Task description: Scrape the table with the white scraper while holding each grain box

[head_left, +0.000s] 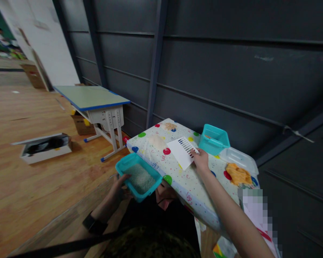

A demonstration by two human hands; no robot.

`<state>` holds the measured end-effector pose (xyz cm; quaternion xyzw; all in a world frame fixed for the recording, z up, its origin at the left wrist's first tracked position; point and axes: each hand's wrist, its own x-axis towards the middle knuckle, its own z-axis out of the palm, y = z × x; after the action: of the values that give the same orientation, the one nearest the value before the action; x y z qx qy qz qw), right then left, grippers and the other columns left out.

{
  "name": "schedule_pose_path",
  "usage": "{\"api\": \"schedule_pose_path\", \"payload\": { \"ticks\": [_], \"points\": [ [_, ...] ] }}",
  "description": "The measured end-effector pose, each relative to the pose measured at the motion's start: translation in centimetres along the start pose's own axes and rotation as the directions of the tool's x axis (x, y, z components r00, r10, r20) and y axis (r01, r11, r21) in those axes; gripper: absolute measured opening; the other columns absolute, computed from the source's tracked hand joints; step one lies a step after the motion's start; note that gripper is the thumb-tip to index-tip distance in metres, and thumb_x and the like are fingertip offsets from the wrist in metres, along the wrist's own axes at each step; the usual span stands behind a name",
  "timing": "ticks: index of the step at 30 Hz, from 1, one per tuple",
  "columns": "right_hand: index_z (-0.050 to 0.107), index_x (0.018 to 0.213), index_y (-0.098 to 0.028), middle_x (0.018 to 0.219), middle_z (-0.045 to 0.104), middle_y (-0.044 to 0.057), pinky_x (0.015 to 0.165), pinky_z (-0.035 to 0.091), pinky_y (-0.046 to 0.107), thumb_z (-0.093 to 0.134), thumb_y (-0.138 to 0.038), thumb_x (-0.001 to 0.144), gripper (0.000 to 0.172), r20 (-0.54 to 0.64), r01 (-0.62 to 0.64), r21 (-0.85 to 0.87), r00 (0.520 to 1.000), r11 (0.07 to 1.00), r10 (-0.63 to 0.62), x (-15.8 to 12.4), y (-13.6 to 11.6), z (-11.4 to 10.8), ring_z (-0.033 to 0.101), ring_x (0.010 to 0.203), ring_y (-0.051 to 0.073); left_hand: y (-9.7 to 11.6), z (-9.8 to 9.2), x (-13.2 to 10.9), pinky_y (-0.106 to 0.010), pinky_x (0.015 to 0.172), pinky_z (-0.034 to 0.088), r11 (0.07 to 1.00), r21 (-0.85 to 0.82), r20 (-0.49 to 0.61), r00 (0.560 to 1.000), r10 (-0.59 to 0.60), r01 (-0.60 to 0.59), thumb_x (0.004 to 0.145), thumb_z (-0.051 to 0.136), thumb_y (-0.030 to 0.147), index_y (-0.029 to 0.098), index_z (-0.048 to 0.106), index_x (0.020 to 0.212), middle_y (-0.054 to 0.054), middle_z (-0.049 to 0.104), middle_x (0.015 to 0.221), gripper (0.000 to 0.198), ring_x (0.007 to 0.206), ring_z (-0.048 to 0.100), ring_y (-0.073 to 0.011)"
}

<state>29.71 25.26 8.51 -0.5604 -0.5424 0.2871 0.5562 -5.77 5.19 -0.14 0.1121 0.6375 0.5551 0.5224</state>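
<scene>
My left hand (120, 187) is closed on the near left rim of a teal plastic box (139, 196), its thumb over the edge. White grains, perhaps rice, (141, 177) cover the bottom of this box, which is held at the table's front edge. My right hand (200, 157) grips the right edge of a white slotted card (181, 153) above the patterned tablecloth (183, 182). A pale heap of grains (156, 142) lies left of the card, and a small tan heap (170, 126) sits farther back.
Behind my right hand stands a second teal box (214, 138), beside a clear lid (240, 159) and an orange cloth (238, 174). A dark panelled wall (231, 79) borders the table. To the left are a school desk (93, 96) and an open white carton (47, 152) on the floor.
</scene>
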Motion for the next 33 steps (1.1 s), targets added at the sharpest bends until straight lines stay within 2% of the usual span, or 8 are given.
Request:
{"api": "schedule_pose_path", "payload": {
  "ticks": [3, 8, 12, 14, 18, 22, 27, 33],
  "points": [
    [0.075, 0.082, -0.030, 0.074, 0.080, 0.007, 0.067, 0.054, 0.039, 0.087, -0.080, 0.070, 0.053, 0.041, -0.083, 0.005, 0.996, 0.997, 0.082, -1.8, -0.8, 0.9, 0.071, 0.071, 0.030, -0.1, 0.0, 0.0, -0.040, 0.050, 0.067, 1.000, -0.026, 0.020, 1.000, 0.005, -0.004, 0.101, 0.086, 0.039, 0.034, 0.055, 0.159, -0.009, 0.076, 0.116, 0.066, 0.063, 0.083, -0.0294],
    [0.082, 0.084, -0.027, 0.079, 0.084, 0.009, 0.071, 0.057, 0.041, 0.095, -0.079, 0.066, 0.057, 0.189, -0.100, 0.089, 0.979, 0.991, 0.082, -3.9, -2.0, 1.9, 0.072, 0.074, 0.030, -0.2, 0.4, 0.0, -0.043, 0.053, 0.070, 0.999, -0.044, -0.001, 1.000, -0.004, 0.004, 0.098, 0.087, 0.037, 0.036, 0.052, 0.165, -0.006, 0.073, 0.113, 0.075, 0.066, 0.083, -0.0302],
    [0.079, 0.080, -0.028, 0.078, 0.084, 0.009, 0.071, 0.055, 0.041, 0.094, -0.082, 0.067, 0.057, 0.116, -0.104, 0.120, 0.989, 0.987, 0.090, -4.2, -2.0, 2.4, 0.070, 0.072, 0.029, 0.2, 0.4, -0.2, -0.040, 0.050, 0.066, 0.999, -0.031, 0.014, 1.000, 0.009, -0.009, 0.098, 0.088, 0.039, 0.034, 0.054, 0.164, -0.006, 0.071, 0.110, 0.075, 0.068, 0.083, -0.0321],
    [0.079, 0.079, -0.029, 0.076, 0.082, 0.009, 0.071, 0.055, 0.042, 0.094, -0.084, 0.067, 0.058, 0.098, -0.099, 0.108, 0.991, 0.989, 0.089, -4.4, -1.8, 2.7, 0.070, 0.072, 0.030, 0.7, 0.4, -0.5, -0.038, 0.049, 0.065, 0.999, -0.035, 0.011, 1.000, -0.004, 0.004, 0.100, 0.086, 0.038, 0.032, 0.055, 0.160, -0.004, 0.069, 0.105, 0.068, 0.062, 0.079, -0.0285],
    [0.081, 0.083, -0.028, 0.079, 0.085, 0.010, 0.071, 0.058, 0.043, 0.095, -0.084, 0.069, 0.060, 0.158, -0.091, 0.113, 0.985, 0.989, 0.073, -4.9, -1.8, 3.5, 0.074, 0.074, 0.032, 2.1, 0.2, -1.6, -0.035, 0.049, 0.063, 0.999, -0.043, -0.011, 1.000, -0.024, 0.023, 0.107, 0.079, 0.035, 0.031, 0.056, 0.152, 0.002, 0.063, 0.092, 0.050, 0.056, 0.069, -0.0222],
    [0.082, 0.087, -0.027, 0.082, 0.086, 0.009, 0.075, 0.059, 0.043, 0.093, -0.083, 0.072, 0.059, 0.162, -0.065, 0.115, 0.986, 0.991, 0.046, -4.2, -2.4, 4.0, 0.075, 0.077, 0.031, 2.9, -0.5, -2.0, -0.033, 0.053, 0.065, 0.999, -0.035, 0.071, 0.997, -0.006, 0.008, 0.111, 0.076, 0.032, 0.029, 0.058, 0.141, 0.000, 0.067, 0.094, 0.035, 0.062, 0.076, -0.0235],
    [0.079, 0.083, -0.028, 0.079, 0.084, 0.007, 0.076, 0.058, 0.041, 0.089, -0.077, 0.075, 0.050, 0.125, -0.020, 0.059, 0.992, 0.998, 0.013, -2.9, -2.6, 5.6, 0.074, 0.078, 0.030, 3.4, -0.6, -1.8, -0.035, 0.052, 0.067, 1.000, -0.015, 0.079, 0.997, 0.003, -0.002, 0.112, 0.074, 0.034, 0.030, 0.056, 0.144, 0.000, 0.070, 0.098, 0.037, 0.063, 0.078, -0.0254],
    [0.083, 0.084, -0.027, 0.080, 0.086, 0.006, 0.074, 0.057, 0.040, 0.088, -0.073, 0.076, 0.046, 0.217, -0.016, 0.089, 0.976, 0.996, -0.004, -4.0, -2.6, 6.9, 0.072, 0.075, 0.029, 4.1, 0.1, -2.8, -0.032, 0.052, 0.063, 1.000, 0.002, 0.052, 0.998, -0.027, 0.027, 0.114, 0.071, 0.030, 0.026, 0.055, 0.150, -0.002, 0.065, 0.101, 0.040, 0.063, 0.075, -0.0223]
  ]
}}
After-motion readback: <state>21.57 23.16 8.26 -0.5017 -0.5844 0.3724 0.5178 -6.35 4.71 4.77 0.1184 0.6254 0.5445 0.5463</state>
